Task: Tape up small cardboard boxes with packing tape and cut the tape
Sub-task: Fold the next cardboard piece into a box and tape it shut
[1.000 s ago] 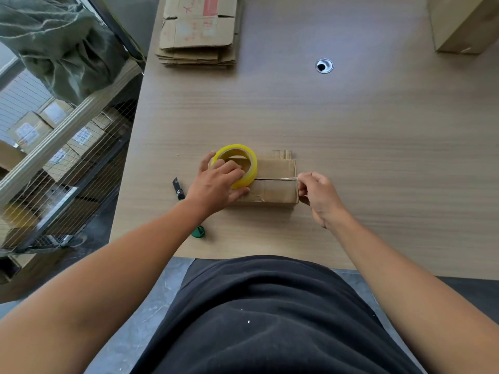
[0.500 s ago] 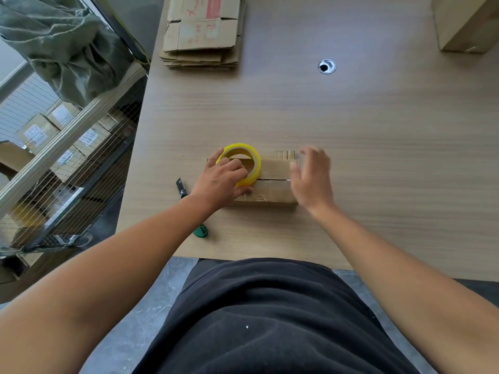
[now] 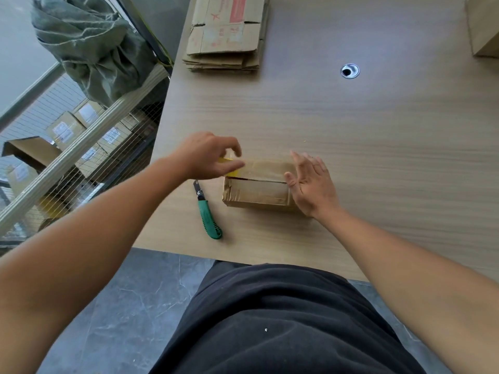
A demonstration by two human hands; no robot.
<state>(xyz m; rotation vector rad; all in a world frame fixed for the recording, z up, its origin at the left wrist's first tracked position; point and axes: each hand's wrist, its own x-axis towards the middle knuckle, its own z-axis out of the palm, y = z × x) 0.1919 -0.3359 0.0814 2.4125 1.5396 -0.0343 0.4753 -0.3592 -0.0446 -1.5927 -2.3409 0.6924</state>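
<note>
A small cardboard box (image 3: 259,194) lies on the wooden table (image 3: 378,147) in front of me, with clear tape along its top seam. My left hand (image 3: 205,156) is at the box's left end and grips the yellow tape roll (image 3: 231,171), which is mostly hidden under the fingers. With straight fingers, my right hand (image 3: 310,182) presses flat against the right end of the box. A green-handled utility knife (image 3: 210,217) lies on the table just left of the box, untouched.
A stack of flattened cardboard boxes (image 3: 226,41) sits at the back left. A cable hole (image 3: 350,70) is in the tabletop, and a larger box (image 3: 483,28) stands at the far right. A wire shelf (image 3: 81,147) with boxes and a green sack (image 3: 89,47) stand left of the table.
My left hand has carried the tape roll from the box top to beyond its left end. My right hand has let go of the tape end and flattened against the right side.
</note>
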